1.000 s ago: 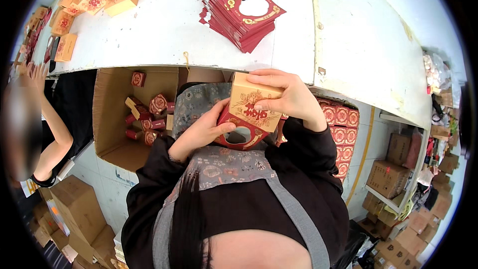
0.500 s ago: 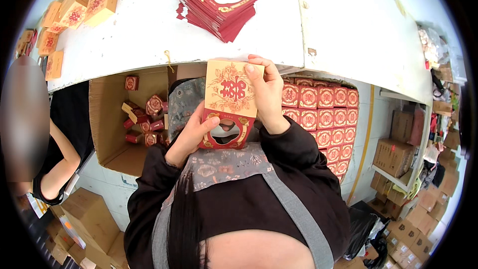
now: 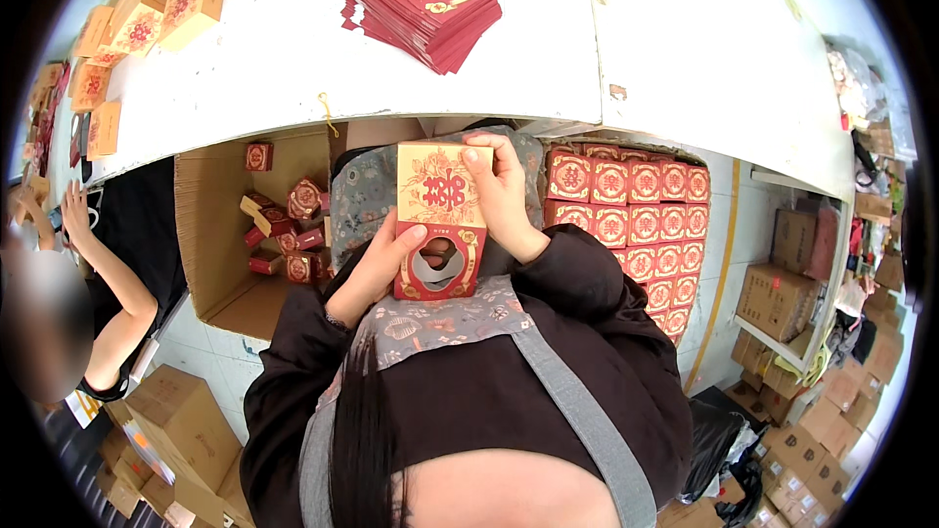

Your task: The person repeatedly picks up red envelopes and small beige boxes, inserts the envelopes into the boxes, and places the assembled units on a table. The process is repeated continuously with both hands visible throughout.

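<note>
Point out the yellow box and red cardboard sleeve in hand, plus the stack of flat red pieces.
Yellow box [image 3: 442,188], head view: printed face.
Red cardboard sleeve [image 3: 470,262], head view: border right of the cutout.
Stack of flat red pieces [image 3: 428,29], head view: layered edges.

And the pale yellow box is showing its red floral front, its lower edge meeting the dark red sleeve; the gold-trimmed sleeve is sitting directly below, its rounded window gaping, both lining up nearly straight, mid-view!
</note>
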The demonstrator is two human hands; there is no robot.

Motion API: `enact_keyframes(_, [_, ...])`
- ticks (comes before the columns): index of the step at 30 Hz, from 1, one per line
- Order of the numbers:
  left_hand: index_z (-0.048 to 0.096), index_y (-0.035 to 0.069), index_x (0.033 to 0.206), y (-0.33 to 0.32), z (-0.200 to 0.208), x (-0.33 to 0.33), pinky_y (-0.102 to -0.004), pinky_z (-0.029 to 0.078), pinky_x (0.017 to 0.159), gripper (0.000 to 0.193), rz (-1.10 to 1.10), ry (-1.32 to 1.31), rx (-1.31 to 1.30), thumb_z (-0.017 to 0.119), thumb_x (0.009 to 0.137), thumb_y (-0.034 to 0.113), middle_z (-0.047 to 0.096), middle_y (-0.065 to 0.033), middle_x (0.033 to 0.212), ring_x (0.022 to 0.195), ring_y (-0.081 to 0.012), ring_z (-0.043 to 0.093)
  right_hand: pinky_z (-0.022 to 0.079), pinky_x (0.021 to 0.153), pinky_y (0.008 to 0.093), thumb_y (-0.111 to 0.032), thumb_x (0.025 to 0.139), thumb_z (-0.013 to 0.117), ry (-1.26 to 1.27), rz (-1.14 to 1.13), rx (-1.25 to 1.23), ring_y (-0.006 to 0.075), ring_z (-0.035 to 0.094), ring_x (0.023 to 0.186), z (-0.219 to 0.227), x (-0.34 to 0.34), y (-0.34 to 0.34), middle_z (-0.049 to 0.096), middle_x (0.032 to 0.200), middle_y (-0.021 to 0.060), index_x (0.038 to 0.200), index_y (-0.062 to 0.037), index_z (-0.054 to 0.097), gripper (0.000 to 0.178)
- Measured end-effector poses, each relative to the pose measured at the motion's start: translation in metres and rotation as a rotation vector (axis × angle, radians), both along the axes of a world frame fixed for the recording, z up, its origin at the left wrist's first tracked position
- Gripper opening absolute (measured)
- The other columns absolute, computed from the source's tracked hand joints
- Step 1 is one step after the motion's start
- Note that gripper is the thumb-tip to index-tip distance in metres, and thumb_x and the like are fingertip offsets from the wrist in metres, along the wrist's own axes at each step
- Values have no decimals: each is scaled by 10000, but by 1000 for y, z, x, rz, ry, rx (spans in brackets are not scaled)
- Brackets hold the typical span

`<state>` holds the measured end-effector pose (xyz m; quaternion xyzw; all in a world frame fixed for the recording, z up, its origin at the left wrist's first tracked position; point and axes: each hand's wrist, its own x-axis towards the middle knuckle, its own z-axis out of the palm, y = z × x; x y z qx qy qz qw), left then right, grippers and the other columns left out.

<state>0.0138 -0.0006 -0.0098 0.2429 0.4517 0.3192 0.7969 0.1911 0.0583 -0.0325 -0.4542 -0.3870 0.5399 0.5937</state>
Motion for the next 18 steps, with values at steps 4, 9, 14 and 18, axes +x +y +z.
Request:
enact_keyframes(4, [307,-1,1341,7,-5,-12,-350,529,800,564,-79,-85,-65,564,935,295,546,-147,1195,968,-201,616,418,882,250,-128,940,570,32,183,-196,93,500,997,-3,9,-2,544,1110,55,1077,-41,497,179])
enact_keyframes(9, [53,55,1492,35,5,-15,-301,413,969,736,-11,254,422,522,964,260,343,-174,1433,1220,-215,446,416,911,289,-167,948,558,-257,381,80,144,506,1069,14,13,-5,520,1176,94,1092,-23,499,212])
enact_keyframes(14, [357,84,1285,39,0,-7,-250,441,857,369,23,213,443,517,970,192,483,-42,1094,988,-99,486,421,960,313,-111,925,564,298,685,-268,189,541,1120,14,46,10,543,1266,77,1263,-33,506,352])
enact_keyframes(18, [398,70,1185,49,-6,-19,-229,457,787,274,-106,235,314,523,961,164,509,-25,1043,930,-76,503,457,924,281,-45,903,581,-185,627,-136,135,557,1094,4,56,10,611,1198,80,1203,-19,596,301])
